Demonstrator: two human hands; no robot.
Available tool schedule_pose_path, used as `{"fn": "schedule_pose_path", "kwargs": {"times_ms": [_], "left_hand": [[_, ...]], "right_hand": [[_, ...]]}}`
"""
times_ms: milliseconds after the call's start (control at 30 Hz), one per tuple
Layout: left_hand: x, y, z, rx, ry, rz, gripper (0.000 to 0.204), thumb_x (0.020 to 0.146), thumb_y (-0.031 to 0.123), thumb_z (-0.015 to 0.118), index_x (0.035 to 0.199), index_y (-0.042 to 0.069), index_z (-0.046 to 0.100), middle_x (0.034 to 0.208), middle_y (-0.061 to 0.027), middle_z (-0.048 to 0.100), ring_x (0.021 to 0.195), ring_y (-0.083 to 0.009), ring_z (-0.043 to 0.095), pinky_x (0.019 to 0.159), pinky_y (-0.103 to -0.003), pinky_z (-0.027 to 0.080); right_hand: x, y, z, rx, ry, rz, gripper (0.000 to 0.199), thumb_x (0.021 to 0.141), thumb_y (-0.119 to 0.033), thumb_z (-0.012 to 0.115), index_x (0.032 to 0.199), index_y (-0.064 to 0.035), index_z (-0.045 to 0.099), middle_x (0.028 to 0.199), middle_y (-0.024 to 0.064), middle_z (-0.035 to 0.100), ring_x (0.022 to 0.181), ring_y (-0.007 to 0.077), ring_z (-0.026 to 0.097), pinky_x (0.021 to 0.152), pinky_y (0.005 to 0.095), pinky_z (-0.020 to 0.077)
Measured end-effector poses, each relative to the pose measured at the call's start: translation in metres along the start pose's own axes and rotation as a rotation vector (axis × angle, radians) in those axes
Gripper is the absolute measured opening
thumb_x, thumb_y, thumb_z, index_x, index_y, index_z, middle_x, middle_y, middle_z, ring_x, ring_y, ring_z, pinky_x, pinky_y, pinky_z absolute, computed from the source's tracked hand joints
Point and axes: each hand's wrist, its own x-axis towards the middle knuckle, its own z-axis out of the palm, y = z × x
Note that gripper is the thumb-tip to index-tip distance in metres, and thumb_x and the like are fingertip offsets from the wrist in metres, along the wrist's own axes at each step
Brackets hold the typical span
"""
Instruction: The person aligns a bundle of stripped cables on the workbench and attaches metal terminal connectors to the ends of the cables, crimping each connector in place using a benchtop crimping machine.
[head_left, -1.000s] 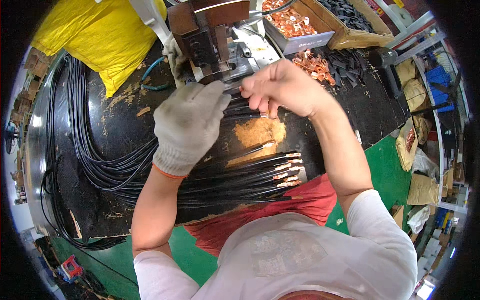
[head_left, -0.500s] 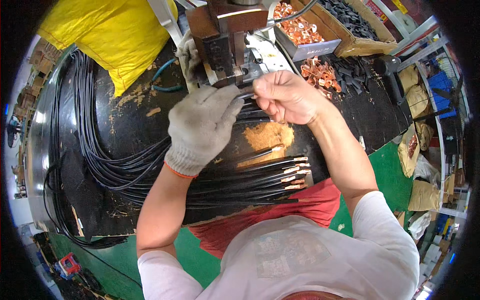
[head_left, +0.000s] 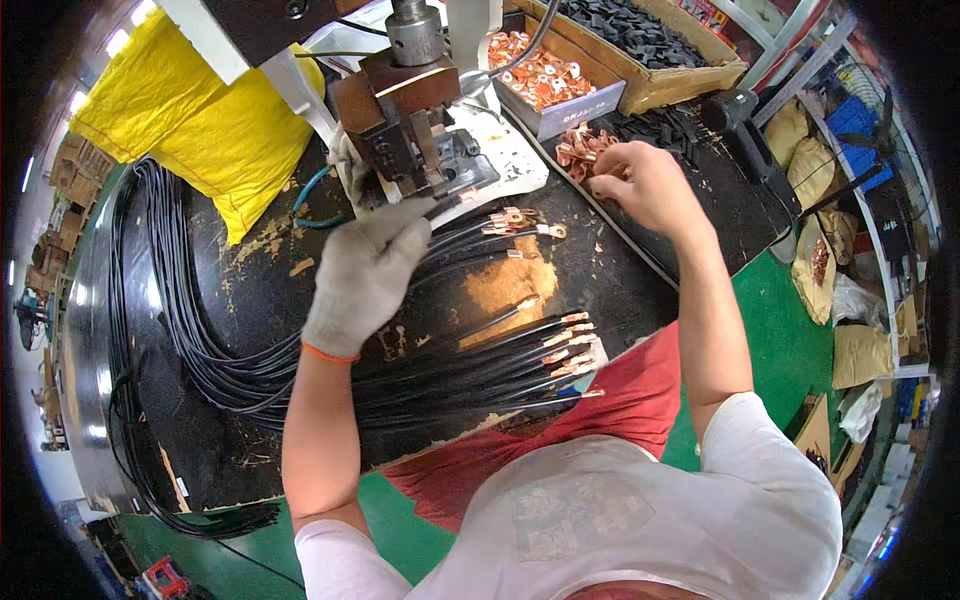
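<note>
My left hand, in a grey knitted glove with an orange cuff, is closed on a black cable. The cable's stripped copper end points right, just in front of the press tooling. At the edge of a loose pile of copper cable lugs, my bare right hand has its thumb and bent forefinger apart. No lug can be made out between them. Cables fitted with copper lugs lie between the hands and the table's middle. Nearer me is a bundle of black cables with bare copper ends.
Behind the pile stand a box of copper lugs and a carton of black sleeves. A black heat gun lies at right. A yellow sack sits at back left, above long looped cables.
My hands have parted. The right has moved from the cable at the press to the lug pile; the left has shifted slightly left and down, still gripping a cable. The view has shifted.
</note>
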Motion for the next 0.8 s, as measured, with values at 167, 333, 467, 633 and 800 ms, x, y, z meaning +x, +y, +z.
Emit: {"fn": "schedule_pose_path", "kwargs": {"times_ms": [167, 333, 467, 633, 800], "left_hand": [[0.002, -0.015, -0.003, 0.001, 0.139, 0.125, 0.027, 0.096, 0.017, 0.067, 0.118, 0.003, 0.074, 0.103, -0.0190, 0.075, 0.092, -0.0273, 0.074, 0.085, -0.034, 0.056], [0.004, -0.022, 0.002, 0.226, 0.231, 0.343, 0.024, 0.094, 0.016, 0.070, 0.116, 0.007, 0.075, 0.097, -0.0173, 0.074, 0.087, -0.0306, 0.074, 0.076, -0.036, 0.058], [0.004, -0.026, 0.002, 0.252, 0.243, 0.329, 0.024, 0.094, 0.016, 0.070, 0.116, 0.007, 0.075, 0.096, -0.0168, 0.073, 0.085, -0.0305, 0.074, 0.075, -0.036, 0.058], [0.010, -0.029, 0.003, 0.280, 0.269, 0.373, 0.023, 0.093, 0.013, 0.071, 0.115, 0.008, 0.075, 0.096, -0.0159, 0.073, 0.083, -0.0292, 0.074, 0.075, -0.036, 0.059], [0.010, -0.040, 0.002, 0.326, 0.321, 0.380, 0.024, 0.092, 0.013, 0.072, 0.115, 0.009, 0.075, 0.098, -0.0150, 0.073, 0.086, -0.0300, 0.074, 0.076, -0.037, 0.058]], "right_hand": [[0.002, 0.033, 0.010, -0.090, -0.068, -0.029, 0.018, 0.083, -0.014, 0.074, 0.095, -0.0013, 0.076, 0.090, 0.0190, 0.075, 0.084, 0.0336, 0.074, 0.078, 0.0419, 0.0567], [-0.011, 0.035, 0.017, -0.079, 0.031, -0.019, 0.013, 0.085, -0.012, 0.072, 0.091, -0.0006, 0.074, 0.090, 0.0195, 0.074, 0.086, 0.0364, 0.072, 0.080, 0.0437, 0.0558], [-0.019, 0.021, 0.008, -0.014, 0.233, -0.033, 0.013, 0.091, -0.012, 0.069, 0.095, -0.0001, 0.069, 0.094, 0.0205, 0.071, 0.089, 0.0361, 0.071, 0.080, 0.0436, 0.0548], [0.001, -0.030, 0.003, 0.266, 0.237, -0.155, 0.020, 0.096, -0.018, 0.068, 0.099, 0.0020, 0.067, 0.082, 0.0147, 0.072, 0.074, 0.0227, 0.071, 0.069, 0.0345, 0.0541], [0.041, -0.086, 0.028, 0.685, -0.312, -0.077, 0.019, 0.099, -0.016, 0.066, 0.097, 0.0018, 0.073, 0.076, 0.0023, 0.067, 0.060, 0.0068, 0.058, 0.052, 0.0219, 0.0459]]}}
